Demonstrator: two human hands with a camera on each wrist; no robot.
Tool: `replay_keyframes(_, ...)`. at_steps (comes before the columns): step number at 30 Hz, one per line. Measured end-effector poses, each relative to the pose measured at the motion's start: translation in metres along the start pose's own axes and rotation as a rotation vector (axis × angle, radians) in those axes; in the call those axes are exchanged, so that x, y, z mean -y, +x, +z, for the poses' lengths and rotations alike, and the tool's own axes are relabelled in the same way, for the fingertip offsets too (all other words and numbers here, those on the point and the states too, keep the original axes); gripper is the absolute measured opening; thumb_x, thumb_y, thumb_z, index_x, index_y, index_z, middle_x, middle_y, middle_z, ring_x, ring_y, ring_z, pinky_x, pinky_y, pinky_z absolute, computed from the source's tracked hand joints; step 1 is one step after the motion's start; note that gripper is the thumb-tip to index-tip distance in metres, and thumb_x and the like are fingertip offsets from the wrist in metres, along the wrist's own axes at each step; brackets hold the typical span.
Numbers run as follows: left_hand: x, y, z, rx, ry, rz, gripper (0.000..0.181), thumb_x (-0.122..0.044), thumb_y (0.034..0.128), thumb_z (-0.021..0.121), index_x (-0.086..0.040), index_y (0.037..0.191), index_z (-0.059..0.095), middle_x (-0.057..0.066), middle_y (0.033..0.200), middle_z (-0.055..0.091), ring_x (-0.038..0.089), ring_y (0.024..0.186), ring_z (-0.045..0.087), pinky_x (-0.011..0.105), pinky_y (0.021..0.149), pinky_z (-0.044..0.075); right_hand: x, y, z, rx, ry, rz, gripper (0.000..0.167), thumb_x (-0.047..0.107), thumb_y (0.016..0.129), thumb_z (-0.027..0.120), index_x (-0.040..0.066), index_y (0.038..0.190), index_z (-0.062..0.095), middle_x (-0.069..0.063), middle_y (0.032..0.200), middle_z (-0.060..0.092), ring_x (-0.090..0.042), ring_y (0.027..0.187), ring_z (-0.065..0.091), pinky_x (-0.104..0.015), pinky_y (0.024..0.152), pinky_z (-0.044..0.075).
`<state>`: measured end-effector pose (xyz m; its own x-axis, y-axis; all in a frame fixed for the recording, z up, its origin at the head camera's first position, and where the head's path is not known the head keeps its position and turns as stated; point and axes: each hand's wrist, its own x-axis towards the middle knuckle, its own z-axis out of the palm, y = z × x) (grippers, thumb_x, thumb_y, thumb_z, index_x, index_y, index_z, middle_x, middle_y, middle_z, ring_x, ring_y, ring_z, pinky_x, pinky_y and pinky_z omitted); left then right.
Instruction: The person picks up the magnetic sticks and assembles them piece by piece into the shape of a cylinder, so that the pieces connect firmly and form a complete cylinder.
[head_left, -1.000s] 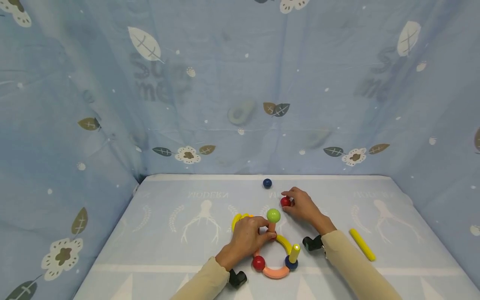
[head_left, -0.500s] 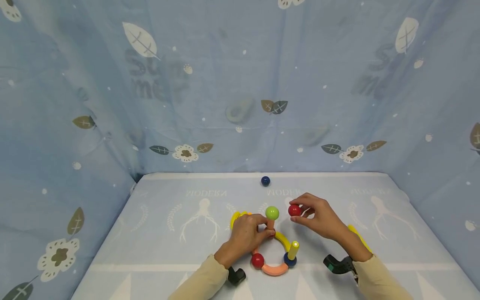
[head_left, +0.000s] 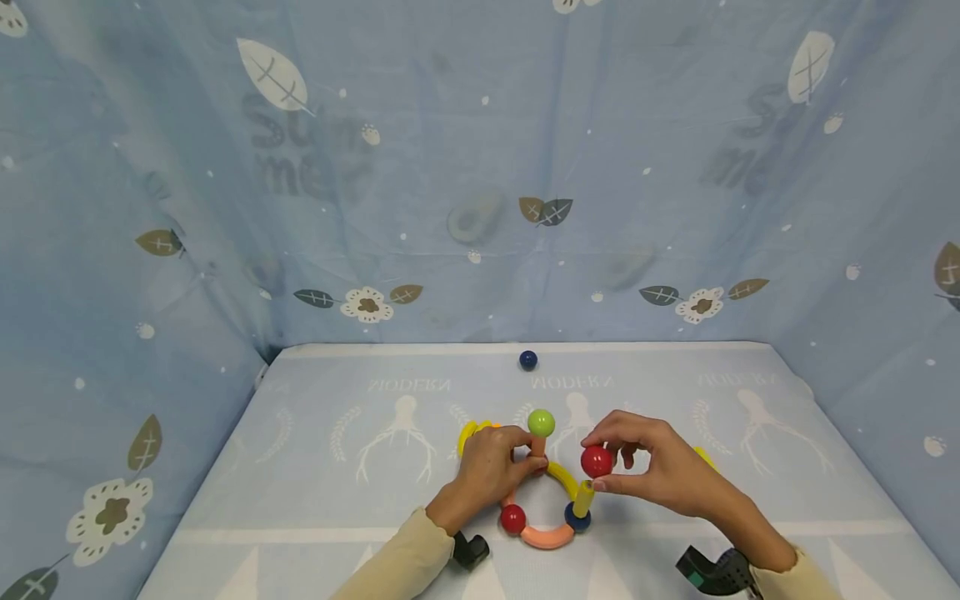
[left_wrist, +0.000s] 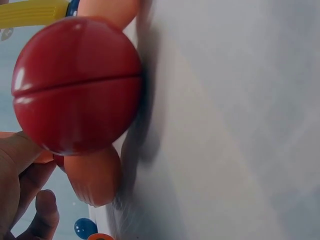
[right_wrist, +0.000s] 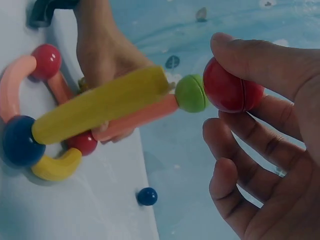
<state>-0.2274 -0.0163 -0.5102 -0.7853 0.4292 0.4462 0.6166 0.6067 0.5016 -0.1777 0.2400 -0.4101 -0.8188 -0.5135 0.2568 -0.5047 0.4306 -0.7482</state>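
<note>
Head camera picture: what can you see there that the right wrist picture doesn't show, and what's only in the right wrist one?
Only the head view shows two beige sleeves and a bit of a loose yellow stick behind the right wrist.

Only the right wrist view shows thin seams on the red ball and the green ball.

Both show the right hand holding that red ball, the left hand at the orange stick, and a loose blue ball.

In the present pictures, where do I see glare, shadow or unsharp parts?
Head view: fairly even light, small highlight on the green ball; left wrist view: white glints on the near red ball, soft shadow beside it on the table; right wrist view: dimmer, the curtain behind looks soft.
</note>
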Motion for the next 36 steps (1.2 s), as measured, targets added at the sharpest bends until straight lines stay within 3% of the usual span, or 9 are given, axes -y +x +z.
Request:
replay_keyframes(19,0.001,-0.001,0.002,-0.003,-0.004,-0.013,0.018,-0.037,0.0781,0.083,-0.023,0.086,0.074,-0.014,0.079,0.065,-0.003,0.051,0.04,0.015,0.048,0.034,-0.004,-0.005,0.008,0.066,0.027,0.054,0.041,0.021,0.075,0.087,0.029,0.111,0.069,0.008,0.101,0.064,-0.014,0.081,0.059,-0.033,0.064,0.052)
replay_keyframes(25,0.001,0.0,0.003,-0.012,-0.009,0.002,0.018,-0.037,0.0784,0.083,-0.023,0.086,0.074,-0.015,0.079,0.065,-0.004,0.051,0.04,0.015,0.048,0.033,-0.005,-0.002,0.002,0.056,0.02,-0.012,0.037,0.022,0.081,0.082,0.027,0.114,0.068,0.008,0.104,0.063,-0.013,0.082,0.059,-0.032,0.063,0.051)
replay_keyframes(31,0.002,0.0,0.002,-0.023,-0.005,0.005,0.018,-0.036,0.078,0.083,-0.023,0.087,0.075,-0.014,0.079,0.066,-0.005,0.051,0.04,0.014,0.048,0.034,-0.017,0.031,-0.016,0.012,-0.013,-0.051,0.02,0.013,0.094,0.067,0.02,0.113,0.069,0.006,0.103,0.064,-0.014,0.084,0.06,-0.03,0.067,0.052)
replay_keyframes(36,0.001,0.0,0.003,-0.011,-0.001,0.004,0.016,-0.035,0.0789,0.083,-0.023,0.084,0.074,-0.015,0.081,0.067,-0.005,0.05,0.04,0.014,0.047,0.034,-0.043,0.075,-0.016,0.1,-0.045,0.018,0.019,0.022,0.096,0.066,0.015,0.114,0.07,0.004,0.104,0.066,-0.016,0.085,0.062,-0.034,0.072,0.053)
